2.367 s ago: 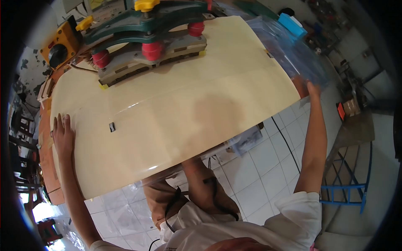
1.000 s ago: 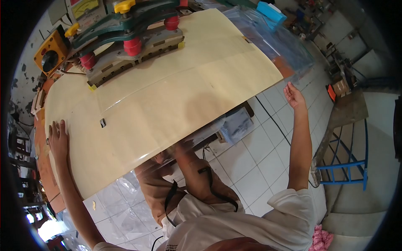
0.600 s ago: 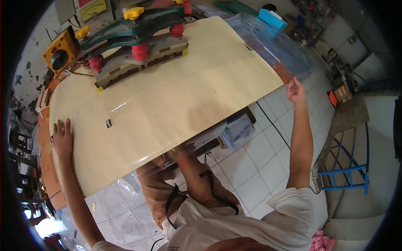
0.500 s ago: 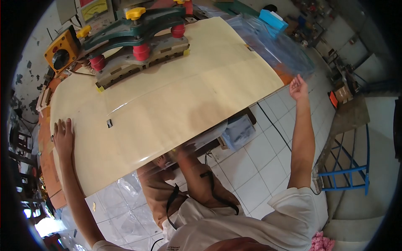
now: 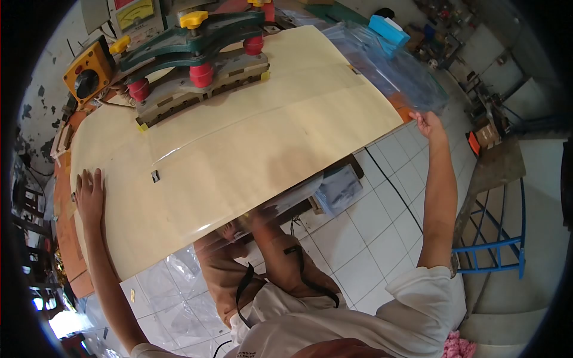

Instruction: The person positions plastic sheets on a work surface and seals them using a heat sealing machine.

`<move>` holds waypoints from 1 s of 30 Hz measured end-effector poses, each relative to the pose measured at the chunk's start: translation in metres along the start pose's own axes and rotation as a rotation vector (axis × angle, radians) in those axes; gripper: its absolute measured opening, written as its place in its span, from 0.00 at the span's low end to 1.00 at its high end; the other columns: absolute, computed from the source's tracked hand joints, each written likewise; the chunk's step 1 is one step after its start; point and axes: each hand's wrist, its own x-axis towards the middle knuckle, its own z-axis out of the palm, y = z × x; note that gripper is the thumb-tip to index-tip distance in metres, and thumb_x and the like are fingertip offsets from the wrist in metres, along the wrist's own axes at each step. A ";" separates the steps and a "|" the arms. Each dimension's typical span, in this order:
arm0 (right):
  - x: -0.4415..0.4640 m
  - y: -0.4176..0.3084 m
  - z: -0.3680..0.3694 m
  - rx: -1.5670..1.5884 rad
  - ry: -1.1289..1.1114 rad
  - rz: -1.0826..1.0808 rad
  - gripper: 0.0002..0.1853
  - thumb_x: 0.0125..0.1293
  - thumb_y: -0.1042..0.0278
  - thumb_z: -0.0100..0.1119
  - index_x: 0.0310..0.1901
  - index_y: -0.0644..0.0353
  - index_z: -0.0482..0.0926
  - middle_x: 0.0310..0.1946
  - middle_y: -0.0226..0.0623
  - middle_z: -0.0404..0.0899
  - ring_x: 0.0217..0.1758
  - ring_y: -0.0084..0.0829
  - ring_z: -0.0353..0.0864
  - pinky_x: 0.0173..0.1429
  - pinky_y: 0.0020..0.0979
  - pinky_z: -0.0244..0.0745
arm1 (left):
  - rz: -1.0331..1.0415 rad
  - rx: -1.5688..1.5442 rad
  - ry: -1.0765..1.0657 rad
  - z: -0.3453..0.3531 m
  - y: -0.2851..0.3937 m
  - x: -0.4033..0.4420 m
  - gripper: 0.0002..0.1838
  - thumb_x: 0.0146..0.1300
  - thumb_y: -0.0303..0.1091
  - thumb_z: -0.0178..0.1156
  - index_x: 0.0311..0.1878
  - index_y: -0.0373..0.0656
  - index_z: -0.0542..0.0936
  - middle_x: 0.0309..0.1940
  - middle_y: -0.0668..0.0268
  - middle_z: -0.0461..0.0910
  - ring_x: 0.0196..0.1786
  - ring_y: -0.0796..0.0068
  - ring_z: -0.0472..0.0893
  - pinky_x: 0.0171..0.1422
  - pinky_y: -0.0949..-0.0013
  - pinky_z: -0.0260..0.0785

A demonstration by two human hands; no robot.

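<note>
A large cream sheet (image 5: 268, 137) covers most of the work table, with clear film shining along its front edge. My left hand (image 5: 90, 197) lies flat on its left end, fingers stretched out. At the far right corner, beside the orange tabletop, is my right hand (image 5: 428, 124). Its fingers are curled and pinched together; whatever is between them is too small or too clear to make out. Beyond that hand lies a heap of bluish clear plastic (image 5: 394, 65). A small dark clip-like piece (image 5: 156, 176) rests on the sheet's left half.
A green clamp frame (image 5: 197, 45) with red cylinders and yellow knobs holds a long metal bar over the sheet's back. A yellow box (image 5: 88, 70) with a black dial stands left of it. A blue box (image 5: 389, 30) sits on the plastic. A blue metal rack (image 5: 492, 250) stands right.
My right hand has moved slightly down and turned, its fingertips now pointing left toward the sheet's corner. My left hand stays flat in the same place.
</note>
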 end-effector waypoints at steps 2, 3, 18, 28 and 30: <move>-0.007 0.003 0.001 0.029 0.079 -0.009 0.16 0.75 0.75 0.39 0.54 0.81 0.69 0.50 0.61 0.78 0.40 0.35 0.86 0.31 0.16 0.86 | -0.004 0.023 -0.005 -0.002 0.003 -0.001 0.44 0.68 0.70 0.43 0.73 0.42 0.64 0.76 0.49 0.56 0.79 0.52 0.53 0.80 0.43 0.34; -0.012 0.006 0.000 0.051 -0.008 -0.052 0.17 0.75 0.77 0.36 0.57 0.82 0.67 0.51 0.62 0.77 0.42 0.37 0.86 0.31 0.16 0.86 | -0.008 0.022 -0.004 -0.002 0.003 -0.002 0.44 0.68 0.70 0.43 0.73 0.42 0.64 0.76 0.49 0.56 0.79 0.52 0.53 0.80 0.43 0.34; -0.052 -0.104 0.009 0.218 -0.212 -0.167 0.19 0.72 0.83 0.35 0.62 0.81 0.62 0.59 0.56 0.74 0.54 0.45 0.83 0.42 0.23 0.89 | 0.015 0.070 0.008 -0.001 0.004 -0.003 0.42 0.68 0.68 0.43 0.73 0.42 0.66 0.75 0.48 0.58 0.78 0.51 0.55 0.79 0.43 0.38; -0.179 -0.180 0.010 -0.141 -0.223 -0.457 0.17 0.71 0.79 0.45 0.56 0.84 0.67 0.47 0.56 0.81 0.31 0.24 0.85 0.36 0.16 0.86 | -0.009 0.035 0.000 -0.009 0.011 -0.009 0.43 0.68 0.69 0.42 0.73 0.43 0.65 0.75 0.49 0.58 0.79 0.52 0.53 0.80 0.43 0.37; -0.206 -0.205 0.010 -0.176 -0.310 -0.485 0.19 0.73 0.77 0.41 0.60 0.83 0.63 0.48 0.56 0.81 0.35 0.26 0.86 0.38 0.17 0.87 | -0.015 0.036 -0.001 -0.008 0.011 -0.009 0.43 0.68 0.69 0.42 0.73 0.43 0.65 0.75 0.49 0.57 0.79 0.53 0.53 0.80 0.43 0.36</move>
